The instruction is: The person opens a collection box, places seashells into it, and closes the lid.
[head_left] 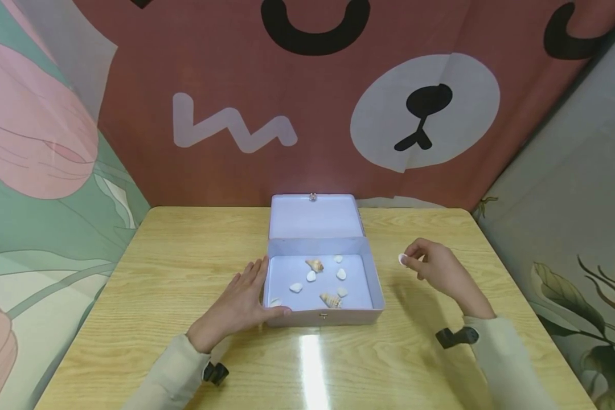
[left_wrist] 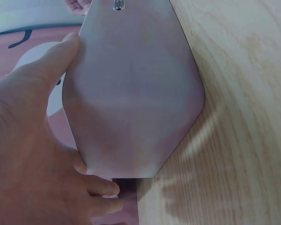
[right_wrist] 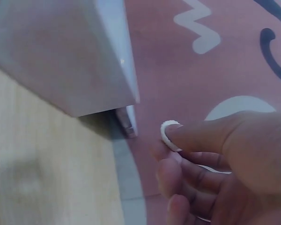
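A tin box (head_left: 324,316) sits on the table with its lid raised at the back. Inside lie several small white shells (head_left: 296,287) and two spiral conch shells (head_left: 331,300), one near the front wall and one farther back. My left hand (head_left: 238,299) rests on the box's left front corner, fingers along the left side and thumb laid over the front rim; the left wrist view shows the thumb (left_wrist: 61,58) against the rim. To the right of the box, my right hand (head_left: 438,269) pinches a white seashell (right_wrist: 167,134) between thumb and fingers, raised above the table.
The wooden table (head_left: 184,239) extends on both sides of the box. Behind it hangs a red curtain (head_left: 225,171) with a cartoon print; the open lid (head_left: 312,216) stands close before it. Printed flower curtains border the left and right sides.
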Motion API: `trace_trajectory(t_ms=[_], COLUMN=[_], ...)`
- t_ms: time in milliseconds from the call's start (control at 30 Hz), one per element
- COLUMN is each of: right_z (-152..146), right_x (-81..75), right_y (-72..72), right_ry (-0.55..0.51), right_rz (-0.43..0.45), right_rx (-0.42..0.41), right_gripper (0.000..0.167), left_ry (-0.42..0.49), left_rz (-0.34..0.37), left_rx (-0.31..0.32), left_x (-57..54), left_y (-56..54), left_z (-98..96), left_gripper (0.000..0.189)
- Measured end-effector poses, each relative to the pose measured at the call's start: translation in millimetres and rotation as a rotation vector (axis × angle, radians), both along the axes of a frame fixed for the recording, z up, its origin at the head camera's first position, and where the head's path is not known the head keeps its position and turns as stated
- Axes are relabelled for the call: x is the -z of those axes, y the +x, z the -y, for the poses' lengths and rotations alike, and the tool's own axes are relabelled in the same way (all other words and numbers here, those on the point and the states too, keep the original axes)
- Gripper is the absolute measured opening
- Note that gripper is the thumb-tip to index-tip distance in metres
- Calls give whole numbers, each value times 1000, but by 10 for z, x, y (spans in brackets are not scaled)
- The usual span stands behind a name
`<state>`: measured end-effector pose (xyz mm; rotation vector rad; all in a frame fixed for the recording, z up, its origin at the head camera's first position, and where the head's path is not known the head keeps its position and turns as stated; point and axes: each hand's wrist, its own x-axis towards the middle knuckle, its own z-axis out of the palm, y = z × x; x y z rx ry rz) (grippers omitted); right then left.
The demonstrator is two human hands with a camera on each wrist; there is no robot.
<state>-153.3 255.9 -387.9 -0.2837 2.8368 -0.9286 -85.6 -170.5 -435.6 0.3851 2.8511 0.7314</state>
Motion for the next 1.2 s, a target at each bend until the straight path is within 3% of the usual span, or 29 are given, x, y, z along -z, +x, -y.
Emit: trace_trajectory(t_ms=[133,400,733,1200], right_z=[46,245,603,1002], right_x=[-77,-120,-149,-153], right_y=[-22,-64,-108,-107], right_ry=[-5,-40,-25,3], right_rz=[-40,-62,-30,-36], right_rx=[15,-30,-79,-218], right_gripper=[22,18,15,7], left_ry=[-3,-4,0,11], left_rz=[4,1,3,-1], left_rx=[-1,-1,-5,1], left_x=[-8,-12,-9,3], left_y=[10,16,19,16], left_z=[2,12,16,10], left_gripper=[131,132,132,132])
